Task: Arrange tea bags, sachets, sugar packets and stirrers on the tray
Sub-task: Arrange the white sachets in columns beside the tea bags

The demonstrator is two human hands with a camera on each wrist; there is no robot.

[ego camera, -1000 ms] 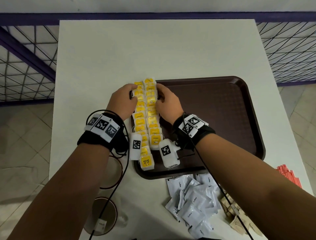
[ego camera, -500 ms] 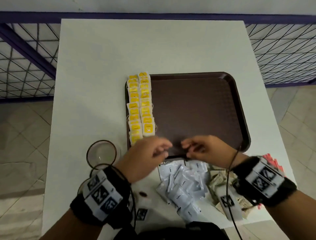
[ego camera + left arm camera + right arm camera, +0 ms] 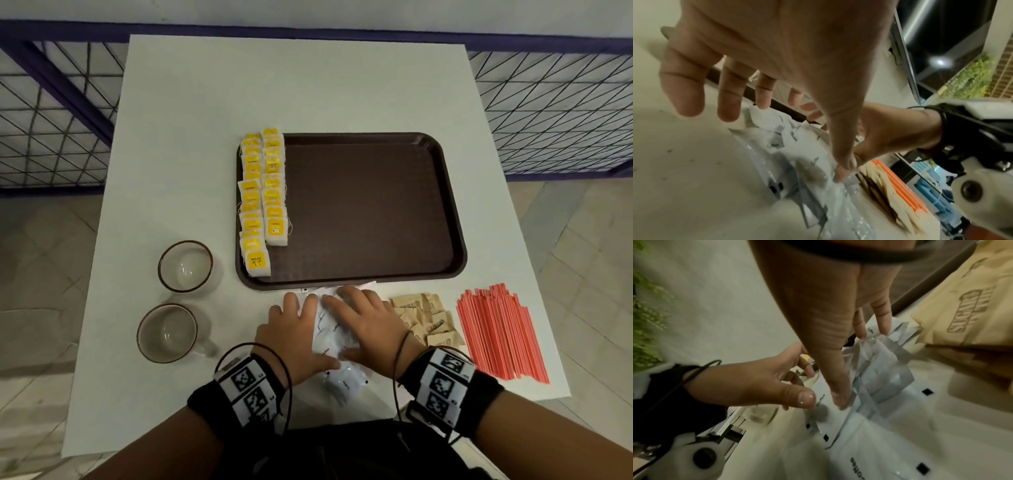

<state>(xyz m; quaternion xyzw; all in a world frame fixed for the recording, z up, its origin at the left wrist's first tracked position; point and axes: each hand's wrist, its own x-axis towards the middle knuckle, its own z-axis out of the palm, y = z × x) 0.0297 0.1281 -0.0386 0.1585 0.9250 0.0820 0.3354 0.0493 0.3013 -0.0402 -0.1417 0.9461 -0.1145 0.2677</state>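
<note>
The brown tray (image 3: 376, 205) holds two columns of yellow tea bags (image 3: 262, 198) along its left side. In front of it, a pile of white coffee sachets (image 3: 329, 337) lies on the table. My left hand (image 3: 296, 329) and right hand (image 3: 366, 322) rest on this pile side by side with fingers spread. In the left wrist view, the straight fingers (image 3: 729, 104) hover over the sachets (image 3: 777, 146) while the thumb tip touches them. The right wrist view shows fingertips (image 3: 882, 324) pressing the sachets (image 3: 885, 374). Brown sugar packets (image 3: 428, 318) and red stirrers (image 3: 496, 332) lie to the right.
Two empty glass cups (image 3: 185, 265) (image 3: 168, 332) stand on the white table left of the tray. Most of the tray floor is bare. The stirrers reach close to the table's right front corner. Purple mesh railings flank the table.
Both hands have left the tea bag rows and come back toward me. They now lie spread on the sachet pile in front of the tray.
</note>
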